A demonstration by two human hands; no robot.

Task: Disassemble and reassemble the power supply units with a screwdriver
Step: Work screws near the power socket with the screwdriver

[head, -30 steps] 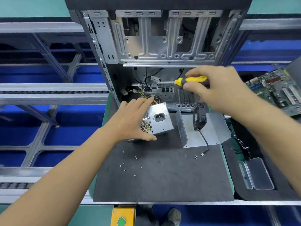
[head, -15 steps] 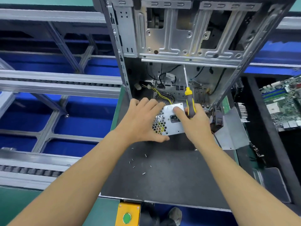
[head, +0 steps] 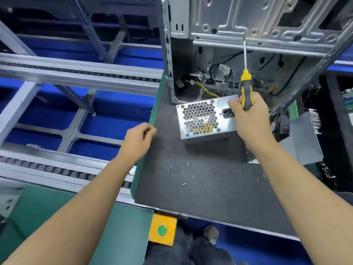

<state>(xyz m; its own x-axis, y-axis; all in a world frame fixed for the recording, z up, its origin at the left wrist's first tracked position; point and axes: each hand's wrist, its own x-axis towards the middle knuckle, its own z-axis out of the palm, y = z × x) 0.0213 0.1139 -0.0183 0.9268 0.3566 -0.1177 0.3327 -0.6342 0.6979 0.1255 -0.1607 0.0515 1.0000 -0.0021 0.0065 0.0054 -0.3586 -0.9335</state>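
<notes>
Right hand [head: 250,119] grips the screwdriver [head: 246,92] upright against the power supply [head: 202,119], left hand [head: 138,140] loosely curled, seemingly empty.

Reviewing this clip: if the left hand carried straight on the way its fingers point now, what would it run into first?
The left hand points right across the dark mat. The first thing in that line looks like the lower left corner of the power supply unit. Depth is unclear, so it might slide just in front.

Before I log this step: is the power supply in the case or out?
Out. The power supply sits on the black mat, in front of the open case.
</notes>
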